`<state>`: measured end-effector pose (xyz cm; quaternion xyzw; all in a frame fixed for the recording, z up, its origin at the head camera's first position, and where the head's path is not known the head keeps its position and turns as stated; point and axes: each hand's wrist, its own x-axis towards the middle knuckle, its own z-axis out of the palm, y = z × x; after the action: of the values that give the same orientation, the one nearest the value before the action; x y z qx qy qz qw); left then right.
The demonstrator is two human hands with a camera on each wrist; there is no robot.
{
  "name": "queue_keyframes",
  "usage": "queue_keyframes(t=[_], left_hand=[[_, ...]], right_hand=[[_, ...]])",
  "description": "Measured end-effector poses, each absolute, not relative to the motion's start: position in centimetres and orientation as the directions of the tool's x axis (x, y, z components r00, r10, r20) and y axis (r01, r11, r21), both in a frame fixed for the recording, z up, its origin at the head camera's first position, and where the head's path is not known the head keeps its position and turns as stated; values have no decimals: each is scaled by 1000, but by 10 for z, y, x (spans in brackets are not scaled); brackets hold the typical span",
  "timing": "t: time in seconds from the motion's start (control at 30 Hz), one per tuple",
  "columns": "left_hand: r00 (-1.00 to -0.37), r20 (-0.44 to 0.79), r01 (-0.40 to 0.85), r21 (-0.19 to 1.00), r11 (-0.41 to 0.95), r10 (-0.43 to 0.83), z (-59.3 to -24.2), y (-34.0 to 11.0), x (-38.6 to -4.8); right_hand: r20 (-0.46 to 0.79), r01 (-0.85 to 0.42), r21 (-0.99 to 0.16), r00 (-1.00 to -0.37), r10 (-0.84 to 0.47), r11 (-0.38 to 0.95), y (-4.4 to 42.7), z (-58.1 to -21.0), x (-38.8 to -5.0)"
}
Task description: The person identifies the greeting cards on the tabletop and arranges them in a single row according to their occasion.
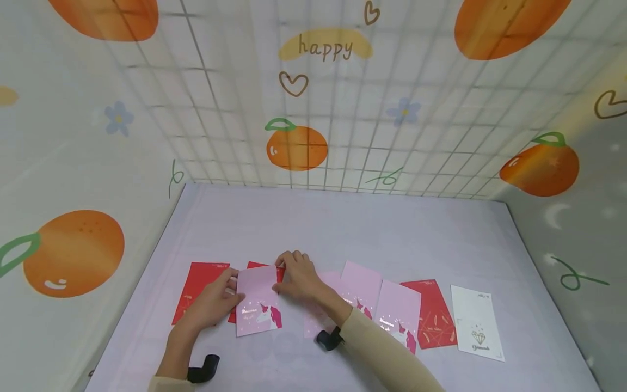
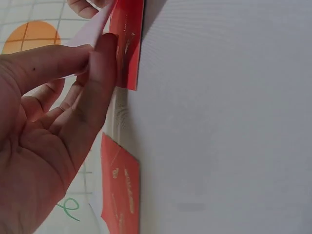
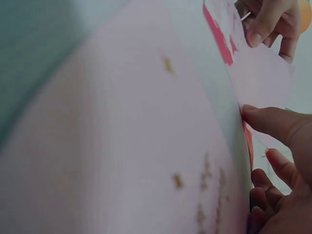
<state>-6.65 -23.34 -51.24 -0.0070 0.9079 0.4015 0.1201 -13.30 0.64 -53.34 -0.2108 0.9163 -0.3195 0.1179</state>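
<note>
A pink unicorn card (image 1: 257, 299) is held above a red card (image 1: 281, 274) that shows behind it in the head view. The left hand (image 1: 210, 305) pinches the pink card's left edge between thumb and fingers; the left wrist view shows that hand (image 2: 63, 107) with the card raised over a red card (image 2: 127, 44). At the card's right edge is the right hand (image 1: 300, 277), its thumb on the edge and its fingers at the top corner. In the right wrist view the right hand (image 3: 282, 161) has its thumb against the pink card (image 3: 258, 73), across from the left hand (image 3: 278, 22).
Another red card (image 1: 203, 280) lies at the left. Several pink cards (image 1: 360, 283), partly under the right forearm, lie right of the hands. Further right are a red card (image 1: 433, 316) and a white diamond card (image 1: 477, 321). A patterned curtain (image 1: 333, 109) stands behind the table.
</note>
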Motion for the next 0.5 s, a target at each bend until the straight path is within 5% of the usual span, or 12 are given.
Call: queue_keyframes(t=[0.5], left_hand=[[-960,-259,-167,839,517,110,-502,-233,-67]], right_hand=[[-69,-214,-836,-873,-483,505,25,-516,-130]])
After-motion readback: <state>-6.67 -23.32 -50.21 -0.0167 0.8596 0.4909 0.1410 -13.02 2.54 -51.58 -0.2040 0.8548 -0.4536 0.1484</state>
